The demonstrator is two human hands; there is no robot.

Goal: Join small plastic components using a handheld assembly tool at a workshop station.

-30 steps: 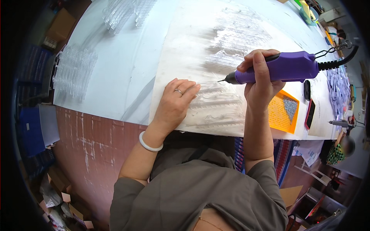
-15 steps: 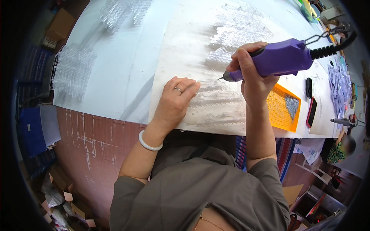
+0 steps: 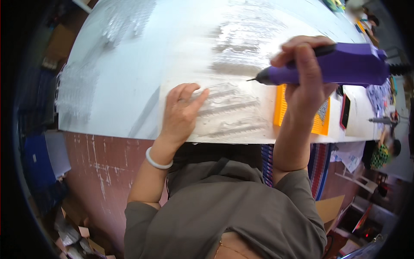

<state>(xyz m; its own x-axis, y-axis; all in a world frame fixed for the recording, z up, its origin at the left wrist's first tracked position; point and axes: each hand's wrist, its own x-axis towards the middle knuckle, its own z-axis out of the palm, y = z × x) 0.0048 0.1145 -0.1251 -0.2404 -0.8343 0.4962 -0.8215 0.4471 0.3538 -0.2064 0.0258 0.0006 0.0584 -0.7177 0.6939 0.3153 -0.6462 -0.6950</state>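
My right hand (image 3: 307,71) is wrapped round a purple electric screwdriver (image 3: 355,64), raised over the table. Its thin dark bit points left and touches nothing I can see. My left hand (image 3: 182,111) is at the left ends of several clear toothed plastic strips (image 3: 228,108) lying on a pale board (image 3: 202,131). Its thumb and forefinger are apart, with nothing visible between them; whether the fingertips touch a strip is hard to make out.
A yellow tray (image 3: 320,129) holding small metal pieces sits by my right forearm, with a red-edged phone (image 3: 345,112) beyond it. Heaps of clear plastic parts (image 3: 79,93) lie at the left and the far side (image 3: 250,36). Another person (image 3: 381,153) is at the far right.
The screwdriver has moved right and slightly up in my right hand, away from my left hand. My left hand has drawn left, and its thumb and forefinger have parted.
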